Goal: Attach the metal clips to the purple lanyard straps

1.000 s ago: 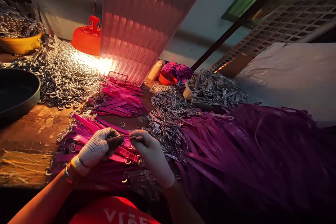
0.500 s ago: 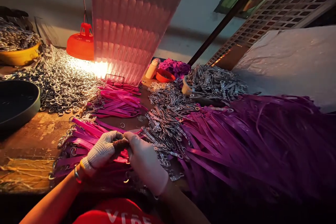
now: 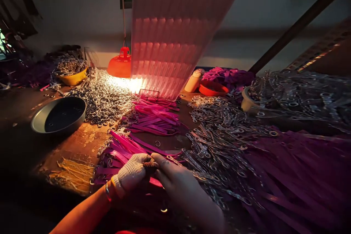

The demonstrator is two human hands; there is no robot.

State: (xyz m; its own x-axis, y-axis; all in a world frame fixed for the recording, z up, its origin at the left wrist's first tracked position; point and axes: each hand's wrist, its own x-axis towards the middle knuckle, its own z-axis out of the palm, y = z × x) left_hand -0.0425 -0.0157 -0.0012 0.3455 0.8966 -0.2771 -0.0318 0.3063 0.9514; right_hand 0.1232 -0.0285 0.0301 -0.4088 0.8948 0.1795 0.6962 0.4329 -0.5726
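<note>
Left hand (image 3: 133, 172), gloved, and right hand (image 3: 182, 186) meet at the fingertips low over the surface (image 3: 70, 150). Left fingers (image 3: 146, 161) curl in, tips bunched; right fingers (image 3: 162, 164) reach across to them, close together. Can't tell if either set pinches anything: whatever is between the tips is hidden.

Near straps (image 3: 120, 144) lie just beyond and left of the left fingers, some running under that hand; left hand is clearly nearer. Long axes run mostly left to right, the upper ones slanting down toward the fingertips. Ring ends (image 3: 102, 150) sit on the left, away from the fingers. A short bright bit of strap (image 3: 155, 181) shows below the tips, between the hands.

Chains (image 3: 216, 150) are beyond and right of the right hand, the nearest strands just beside it, slanting down to the right. Loose ring (image 3: 157, 143) lies straight ahead of the tips, apart from both hands. Far straps (image 3: 155, 117) lie past it.
</note>
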